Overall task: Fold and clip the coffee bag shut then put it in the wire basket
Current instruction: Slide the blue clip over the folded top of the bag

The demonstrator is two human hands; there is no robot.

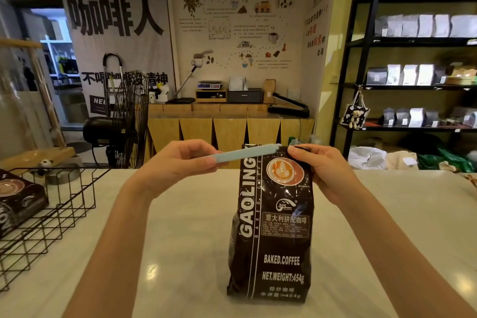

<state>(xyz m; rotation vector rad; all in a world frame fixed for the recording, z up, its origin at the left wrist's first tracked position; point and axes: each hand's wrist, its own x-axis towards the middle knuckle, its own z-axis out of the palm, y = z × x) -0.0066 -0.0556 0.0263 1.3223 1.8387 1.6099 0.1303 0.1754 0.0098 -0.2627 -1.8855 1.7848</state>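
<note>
A dark brown coffee bag [273, 227] stands upright on the white counter [180, 253], a little right of centre, its top folded down. A long pale blue clip [245, 153] lies across the folded top, tilted up to the right. My left hand [178, 160] grips the clip's left end. My right hand [317, 162] pinches the bag's top right corner, next to the clip's right end. The black wire basket [64, 204] stands at the counter's left edge, well apart from both hands.
Another dark coffee bag [18, 201] lies inside the basket. Beyond the counter are a black floor fan [129, 116], a wooden cabinet with a scale and a sealer, and black shelves [413, 72] of bags at the right.
</note>
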